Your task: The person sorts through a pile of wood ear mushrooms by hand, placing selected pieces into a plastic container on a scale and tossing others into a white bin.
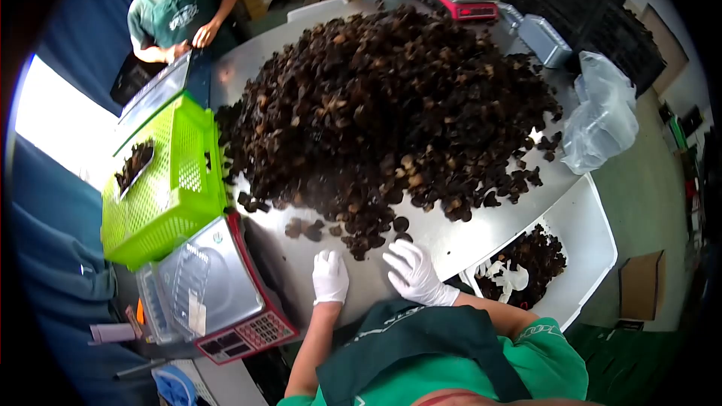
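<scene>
A large heap of dark brown, curled pieces that look like dried mushrooms (376, 105) covers much of the metal table (282, 244). Both my hands wear white gloves and rest at the near edge of the table. My left hand (330, 278) lies with its fingers pointing forward, just short of a few loose pieces, and holds nothing I can see. To its right, my right hand (416, 274) has its fingers apart near the front tip of the heap. Nothing shows in its grasp.
At left stand a green basket (162, 180) with a filled scoop on it and a scale (218, 278). A white bin (587, 256) with dark pieces is at right, beneath a plastic bag (602, 116). Another red scale (459, 1) is at the back. Two people (180, 11) stand across the table.
</scene>
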Action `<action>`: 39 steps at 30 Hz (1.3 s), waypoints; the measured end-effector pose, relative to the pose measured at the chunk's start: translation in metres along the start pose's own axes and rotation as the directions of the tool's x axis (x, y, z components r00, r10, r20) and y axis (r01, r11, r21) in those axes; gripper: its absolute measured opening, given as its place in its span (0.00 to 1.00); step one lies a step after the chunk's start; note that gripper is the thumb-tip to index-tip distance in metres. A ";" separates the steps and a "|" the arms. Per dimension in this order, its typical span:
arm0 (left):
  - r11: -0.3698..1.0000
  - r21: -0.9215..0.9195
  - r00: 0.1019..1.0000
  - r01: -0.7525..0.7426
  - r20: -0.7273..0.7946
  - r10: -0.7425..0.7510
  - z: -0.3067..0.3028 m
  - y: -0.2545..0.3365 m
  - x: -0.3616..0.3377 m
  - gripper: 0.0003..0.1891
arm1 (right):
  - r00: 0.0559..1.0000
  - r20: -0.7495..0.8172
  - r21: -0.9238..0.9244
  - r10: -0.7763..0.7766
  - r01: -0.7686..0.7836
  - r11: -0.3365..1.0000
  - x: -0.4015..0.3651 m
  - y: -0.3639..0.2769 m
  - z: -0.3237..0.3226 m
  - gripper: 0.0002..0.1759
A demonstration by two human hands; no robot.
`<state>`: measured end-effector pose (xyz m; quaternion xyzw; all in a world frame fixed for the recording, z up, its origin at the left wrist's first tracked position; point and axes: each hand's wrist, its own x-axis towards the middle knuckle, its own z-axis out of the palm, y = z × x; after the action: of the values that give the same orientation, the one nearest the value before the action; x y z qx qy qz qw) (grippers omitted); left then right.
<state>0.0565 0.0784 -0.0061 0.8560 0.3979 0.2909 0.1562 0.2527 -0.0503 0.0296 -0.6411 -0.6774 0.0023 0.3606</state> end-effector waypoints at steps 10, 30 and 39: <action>0.919 -0.305 0.948 0.250 -0.115 -0.296 -0.009 0.008 0.013 0.04 | 0.987 -0.011 0.107 -0.159 0.159 0.981 -0.019 -0.001 0.019 0.22; 0.977 -0.211 0.992 0.001 -0.126 -0.028 -0.041 0.062 -0.003 0.15 | 0.991 0.012 0.099 -0.132 0.130 0.987 -0.005 0.002 0.015 0.23; 0.754 0.259 0.791 0.603 -0.318 -0.523 -0.032 -0.041 0.002 0.36 | 0.936 0.304 -0.069 -0.179 0.209 0.975 0.035 -0.015 0.036 0.32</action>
<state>0.0134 0.1067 -0.0006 0.6697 0.6982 0.2503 0.0371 0.2245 -0.0058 0.0270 -0.5807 -0.7831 0.0284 0.2210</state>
